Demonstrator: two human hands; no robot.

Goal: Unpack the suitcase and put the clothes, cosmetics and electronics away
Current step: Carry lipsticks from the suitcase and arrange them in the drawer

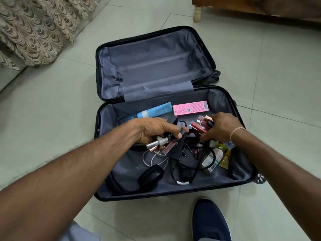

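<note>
A black suitcase (102,171) lies open on the floor, its far half bare grey lining. In the near half my left hand (152,130) grips several small cosmetics (157,145), among them rose-gold lip tubes and a white piece. My right hand (218,127) holds a bunch of red and pink lip glosses (202,125). Between the hands lies a tangle of black cables (189,153) with a black adapter. A blue tube (154,111) and a pink box (190,108) lie at the back. Black headphones (151,175), a white cable (156,160) and small bottles (212,160) lie nearer me.
Pale tiled floor surrounds the suitcase. A sofa with a patterned lace cover (34,28) stands at the left. A wooden furniture leg (198,13) is at the back right. My dark blue shoe (211,221) is just in front of the case.
</note>
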